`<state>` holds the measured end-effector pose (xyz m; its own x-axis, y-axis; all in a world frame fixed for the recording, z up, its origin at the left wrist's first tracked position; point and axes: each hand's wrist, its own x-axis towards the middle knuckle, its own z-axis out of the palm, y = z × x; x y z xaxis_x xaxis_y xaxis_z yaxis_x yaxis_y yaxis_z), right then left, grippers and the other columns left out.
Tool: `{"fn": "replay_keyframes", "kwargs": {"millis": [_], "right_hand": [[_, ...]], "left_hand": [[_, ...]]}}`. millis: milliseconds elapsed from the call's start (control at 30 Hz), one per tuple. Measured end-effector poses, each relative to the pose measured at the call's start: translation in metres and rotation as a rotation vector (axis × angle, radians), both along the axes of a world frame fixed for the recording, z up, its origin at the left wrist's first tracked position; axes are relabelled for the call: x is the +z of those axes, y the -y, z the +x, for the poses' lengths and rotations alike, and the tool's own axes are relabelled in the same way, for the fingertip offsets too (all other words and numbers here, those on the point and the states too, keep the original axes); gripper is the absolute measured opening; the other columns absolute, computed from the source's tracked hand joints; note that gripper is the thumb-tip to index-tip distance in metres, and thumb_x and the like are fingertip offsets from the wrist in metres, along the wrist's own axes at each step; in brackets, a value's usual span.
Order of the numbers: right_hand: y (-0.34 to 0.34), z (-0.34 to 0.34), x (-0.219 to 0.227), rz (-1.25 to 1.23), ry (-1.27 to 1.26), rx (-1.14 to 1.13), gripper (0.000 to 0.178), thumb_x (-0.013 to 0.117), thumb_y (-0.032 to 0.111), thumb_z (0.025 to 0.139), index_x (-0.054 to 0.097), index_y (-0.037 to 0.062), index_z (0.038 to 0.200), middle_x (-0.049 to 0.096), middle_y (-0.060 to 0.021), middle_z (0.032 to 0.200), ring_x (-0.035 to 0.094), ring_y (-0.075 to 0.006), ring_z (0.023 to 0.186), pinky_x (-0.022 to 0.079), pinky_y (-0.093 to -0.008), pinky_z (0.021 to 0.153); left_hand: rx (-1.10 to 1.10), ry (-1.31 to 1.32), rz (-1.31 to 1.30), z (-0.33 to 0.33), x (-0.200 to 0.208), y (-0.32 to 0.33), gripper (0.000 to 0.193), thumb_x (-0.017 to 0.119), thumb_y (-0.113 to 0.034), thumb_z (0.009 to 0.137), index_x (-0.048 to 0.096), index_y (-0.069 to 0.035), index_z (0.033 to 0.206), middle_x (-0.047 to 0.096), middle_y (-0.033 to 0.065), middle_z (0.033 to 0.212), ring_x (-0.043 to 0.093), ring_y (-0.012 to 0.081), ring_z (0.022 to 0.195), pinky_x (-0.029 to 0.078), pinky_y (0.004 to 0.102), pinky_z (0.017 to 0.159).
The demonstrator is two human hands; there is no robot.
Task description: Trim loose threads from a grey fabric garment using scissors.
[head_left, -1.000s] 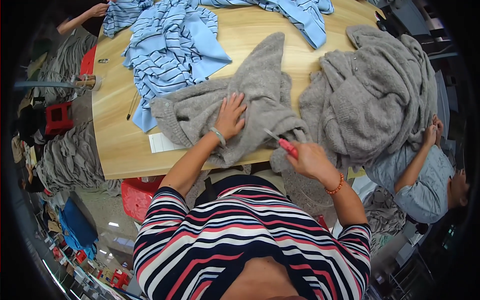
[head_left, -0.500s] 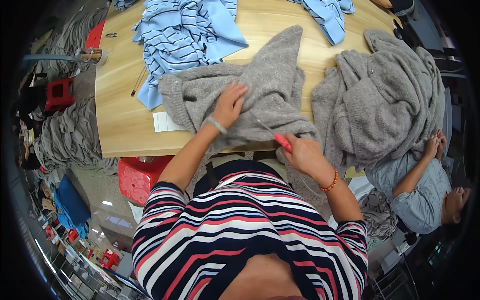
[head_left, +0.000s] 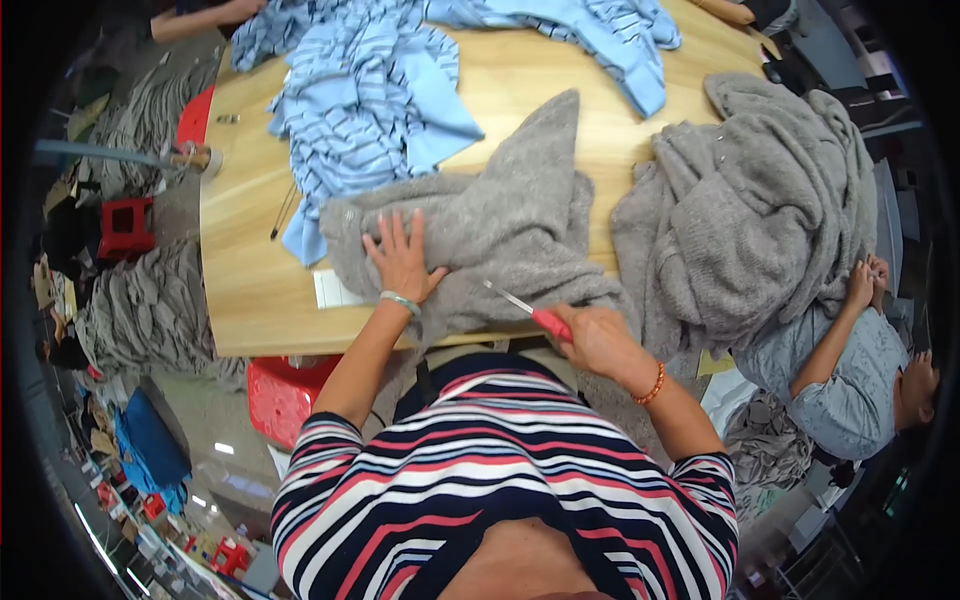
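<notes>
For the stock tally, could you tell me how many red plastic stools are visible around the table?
2: one red stool under the wooden table edge beside the person's left arm, another red stool on the floor far left. More may be hidden.

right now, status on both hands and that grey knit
Left hand flat on grey knit. Right hand grips red-handled tool. Grey pile alongside.

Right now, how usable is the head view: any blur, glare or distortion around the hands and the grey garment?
Head view: strong fisheye bend, the wooden table edge curves; the corners go black. Centre is sharp: left hand flat on the grey knit garment, right hand gripping a red-handled tool. Lighting even, no glare on the work.
</notes>
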<state>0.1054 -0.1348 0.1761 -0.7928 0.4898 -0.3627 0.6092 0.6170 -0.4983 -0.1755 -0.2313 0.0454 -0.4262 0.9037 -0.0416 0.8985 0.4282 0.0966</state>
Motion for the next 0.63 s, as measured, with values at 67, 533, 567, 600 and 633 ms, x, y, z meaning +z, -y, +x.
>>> {"fn": "replay_keyframes", "kwargs": {"millis": [67,533,567,600,633], "right_hand": [[0.003,0.007,-0.008,-0.008,0.042,0.034,0.027,0.063,0.028,0.083,0.058,0.0081,0.1,0.064,-0.0183,0.07,0.064,-0.0367,0.068,0.049,-0.0464,0.06],[-0.008,0.108,0.02,0.196,-0.479,-0.65,0.036,0.069,0.02,0.081,0.06,0.0097,0.114,0.066,-0.0148,0.099,0.063,-0.0337,0.089,0.052,-0.0388,0.075],[-0.008,0.119,0.022,0.221,-0.481,-0.684,0.036,0.069,0.02,0.081,0.06,0.0097,0.114,0.066,-0.0148,0.099,0.063,-0.0337,0.089,0.052,-0.0388,0.075],[-0.009,0.131,0.02,0.285,-0.545,-0.779,0.038,0.069,0.021,0.081,0.059,0.0094,0.115,0.066,-0.0142,0.1,0.064,-0.0317,0.091,0.051,-0.0396,0.079],[-0.007,0.141,0.019,0.347,-0.613,-0.861,0.039,0.069,0.023,0.081,0.058,0.0092,0.116,0.066,-0.0135,0.101,0.065,-0.0296,0.093,0.051,-0.0404,0.082]], "left_hand": [[0.009,0.208,-0.165,-0.018,-0.023,-0.006,0.097,0.08,-0.037,0.062,0.033,-0.009,0.143,0.052,0.0232,0.127,0.048,0.0387,0.119,0.024,0.0579,0.104],[-0.296,1.681,0.548,0.073,0.216,-0.156,0.033,0.061,-0.001,0.071,0.063,0.004,0.103,0.066,0.0061,0.095,0.062,0.0152,0.085,0.049,0.0293,0.078],[-0.357,1.623,0.584,0.09,0.239,-0.177,0.033,0.063,-0.003,0.072,0.062,0.004,0.105,0.066,0.0064,0.096,0.062,0.0154,0.087,0.048,0.0289,0.078],[-0.413,1.562,0.622,0.11,0.264,-0.197,0.035,0.065,-0.006,0.074,0.061,0.004,0.107,0.066,0.0066,0.097,0.061,0.0156,0.089,0.047,0.0285,0.079],[-0.374,1.513,0.633,0.128,0.291,-0.209,0.037,0.065,-0.007,0.075,0.059,0.004,0.11,0.065,0.0063,0.1,0.061,0.0162,0.091,0.046,0.029,0.081]]}}
